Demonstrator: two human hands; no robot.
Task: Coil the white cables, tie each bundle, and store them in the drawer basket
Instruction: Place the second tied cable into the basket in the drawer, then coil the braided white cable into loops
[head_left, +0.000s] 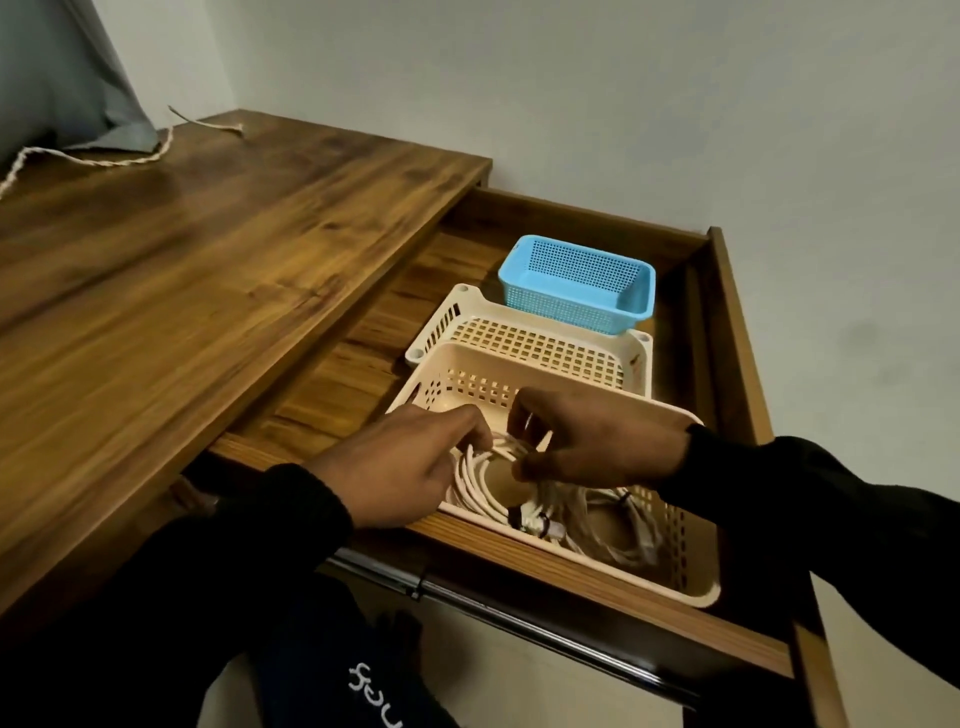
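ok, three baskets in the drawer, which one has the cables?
The nearest cream basket, under both hands; white cables lie inside. The second cream basket and blue basket look empty.

Left hand fingertips buried behind the white cable coil; contact unclear. Right hand fingers cover the coil's top. Second bundle under the right wrist, ties indistinct. Both sleeves cut off by frame.
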